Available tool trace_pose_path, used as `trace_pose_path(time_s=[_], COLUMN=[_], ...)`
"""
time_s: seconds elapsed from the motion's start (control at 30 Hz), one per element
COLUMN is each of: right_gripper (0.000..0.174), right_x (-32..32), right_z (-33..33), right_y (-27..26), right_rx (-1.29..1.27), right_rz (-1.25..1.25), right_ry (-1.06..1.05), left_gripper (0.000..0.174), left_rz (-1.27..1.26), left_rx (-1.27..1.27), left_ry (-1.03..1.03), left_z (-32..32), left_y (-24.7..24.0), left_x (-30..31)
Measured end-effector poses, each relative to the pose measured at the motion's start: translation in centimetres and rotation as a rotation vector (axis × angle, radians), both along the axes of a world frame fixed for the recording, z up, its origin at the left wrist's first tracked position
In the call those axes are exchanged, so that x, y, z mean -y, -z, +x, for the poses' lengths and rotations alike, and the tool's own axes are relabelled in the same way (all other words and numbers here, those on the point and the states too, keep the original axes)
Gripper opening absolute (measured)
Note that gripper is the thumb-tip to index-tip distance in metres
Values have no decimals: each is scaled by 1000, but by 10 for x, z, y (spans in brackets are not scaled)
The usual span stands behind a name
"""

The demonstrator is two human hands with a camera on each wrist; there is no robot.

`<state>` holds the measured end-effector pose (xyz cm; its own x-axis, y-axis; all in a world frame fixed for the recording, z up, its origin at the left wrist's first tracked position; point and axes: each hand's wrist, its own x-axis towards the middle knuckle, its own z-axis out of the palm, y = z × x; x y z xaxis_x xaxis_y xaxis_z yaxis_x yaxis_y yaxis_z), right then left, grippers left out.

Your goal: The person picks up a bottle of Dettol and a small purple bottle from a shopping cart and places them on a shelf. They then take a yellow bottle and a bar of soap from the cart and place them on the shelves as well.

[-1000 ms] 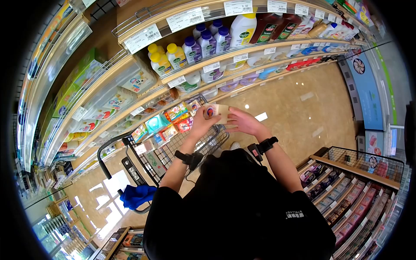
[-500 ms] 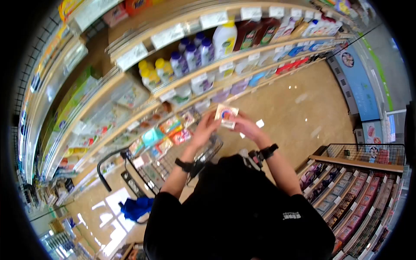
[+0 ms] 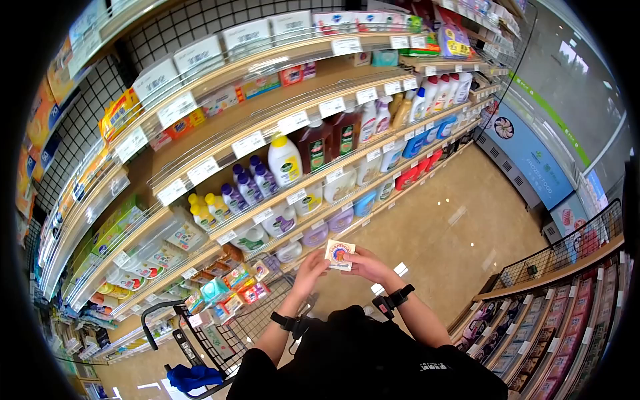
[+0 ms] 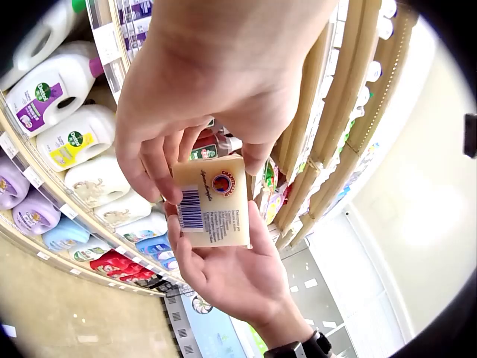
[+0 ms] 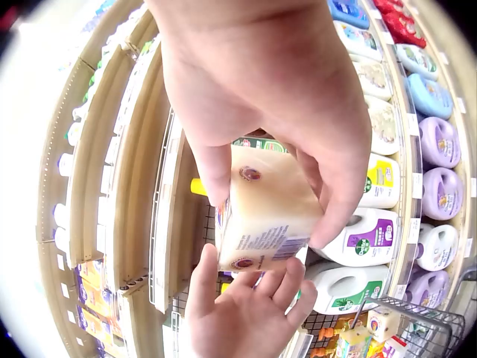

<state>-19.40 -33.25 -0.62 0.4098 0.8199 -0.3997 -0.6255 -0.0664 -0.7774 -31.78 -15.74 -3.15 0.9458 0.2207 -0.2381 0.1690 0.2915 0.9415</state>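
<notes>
Small cream box [image 3: 339, 255] with a round red-and-blue logo on the front – held up at chest height in front of the person, above the far end of the shopping cart [image 3: 235, 325], touching nothing but the hands. In the left wrist view its back shows a barcode [image 4: 191, 209] and fine print.

Left hand [image 3: 311, 268] pinches the box's left side: fingers curled over one edge, thumb at the corner opposite. Right hand [image 3: 366, 264] grips the other side, thumb on one face and fingers wrapped round the far face, palm partly behind it. Both hands closed on the box, fingertips of the two nearly meeting.

Cart holds several small colourful packets; a blue cloth [image 3: 190, 377] hangs at the handle end. Straight ahead, wooden shelves [image 3: 220, 117] with price tags along the edges – the middle tiers carry detergent bottles [image 3: 285, 160] in white, purple, yellow and brown, lower tiers pale jugs. To the person's right, a low wire-fronted rack [image 3: 560, 267] with rows of flat packets. Tan glossy floor [image 3: 440, 227] between them.
</notes>
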Motion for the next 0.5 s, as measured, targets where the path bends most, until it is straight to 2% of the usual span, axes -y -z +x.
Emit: trace_pose_path(time_s=[0.33, 0.5], right_gripper=[58, 54], right_x=[100, 129], right_z=[62, 84], right_y=[1, 1], right_rx=[19, 0], right_rz=[76, 116], right_ry=[136, 164], left_gripper=[60, 60], left_rz=[45, 100], left_rx=[24, 20], left_ry=[30, 68], left_z=[72, 99], left_y=[-18, -17], left_x=[96, 117])
